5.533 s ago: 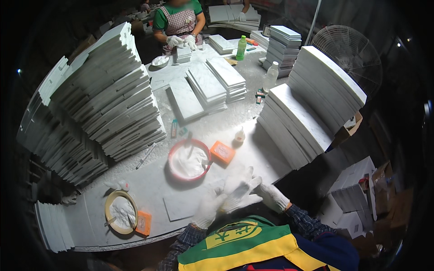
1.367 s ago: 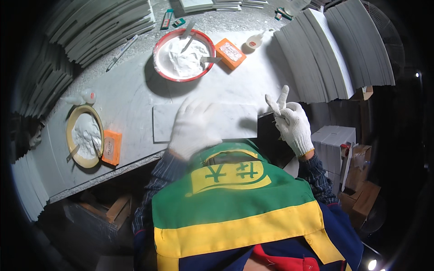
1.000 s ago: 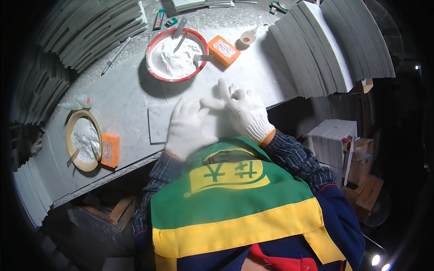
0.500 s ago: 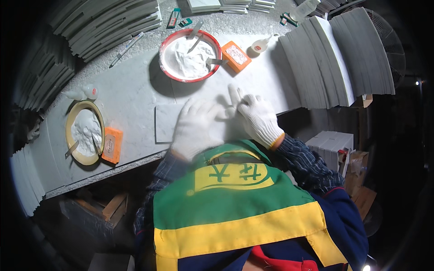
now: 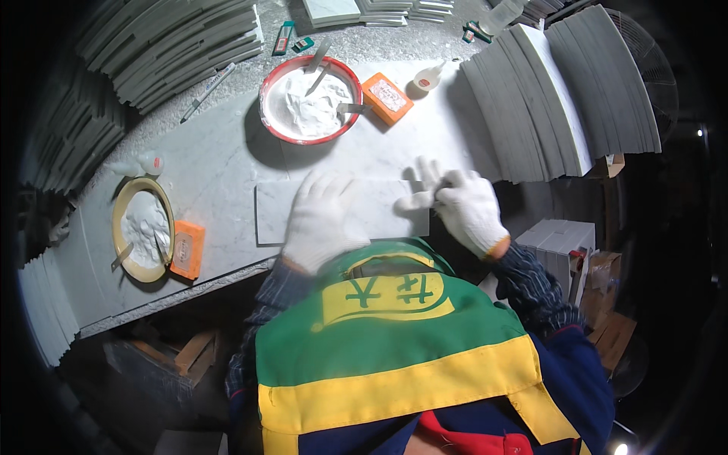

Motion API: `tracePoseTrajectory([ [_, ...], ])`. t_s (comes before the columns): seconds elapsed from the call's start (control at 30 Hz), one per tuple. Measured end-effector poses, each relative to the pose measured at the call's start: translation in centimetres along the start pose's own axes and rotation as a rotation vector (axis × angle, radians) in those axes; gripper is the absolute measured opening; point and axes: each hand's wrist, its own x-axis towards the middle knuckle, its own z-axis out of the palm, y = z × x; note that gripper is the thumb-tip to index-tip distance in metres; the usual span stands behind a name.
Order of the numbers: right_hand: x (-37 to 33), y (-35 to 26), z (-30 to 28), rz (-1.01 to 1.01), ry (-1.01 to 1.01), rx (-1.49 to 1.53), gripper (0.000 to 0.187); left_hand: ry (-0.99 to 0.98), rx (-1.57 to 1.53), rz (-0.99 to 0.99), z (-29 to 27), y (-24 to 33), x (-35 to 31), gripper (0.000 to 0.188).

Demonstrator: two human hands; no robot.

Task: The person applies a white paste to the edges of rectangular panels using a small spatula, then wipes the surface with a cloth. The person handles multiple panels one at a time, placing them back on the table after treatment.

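Observation:
A pale, grey-veined rectangular marble tile [image 5: 387, 212] lies flat on the bench near its front edge. My left hand [image 5: 322, 216], in a white knitted glove, rests flat on the tile's left part with the fingers stretched out. At the tile's right end is my right hand [image 5: 464, 206], gloved the same way. Its thumb and forefinger stretch apart to the left while the other fingers bend inward; I see nothing held. Beyond the tile stands a red-rimmed bowl [image 5: 358, 83] of white paste with several scrapers in it. The green and yellow apron [image 5: 394, 334] hides the near side of the tile.
An orange box [image 5: 388, 98] and a small squeeze bottle [image 5: 429, 76] stand right of the bowl. At left sit a yellow bowl [image 5: 118, 227] of paste and another orange box [image 5: 187, 250]. Stacked tiles [image 5: 523, 98] rise at right, more tiles [image 5: 174, 49] at back left. A marker [image 5: 207, 94] lies near them.
My right hand has moved right, from the middle of the tile to its right end, uncovering more of the tile. My left hand stays on the left part. The whole view has shifted slightly.

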Motion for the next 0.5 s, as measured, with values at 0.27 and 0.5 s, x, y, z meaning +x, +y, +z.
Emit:
tracePoseTrajectory([
  [0.27,-2.9,7.3,-0.8,0.252,0.229,0.833,0.027,-0.057,0.024,0.002,-0.3,0.4,0.1,0.094],
  [0.5,-1.2,8.0,-1.4,0.31,0.009,1.319,0.037,-0.029,0.133,0.011,-0.3,-0.6,-1.6,0.086],
])
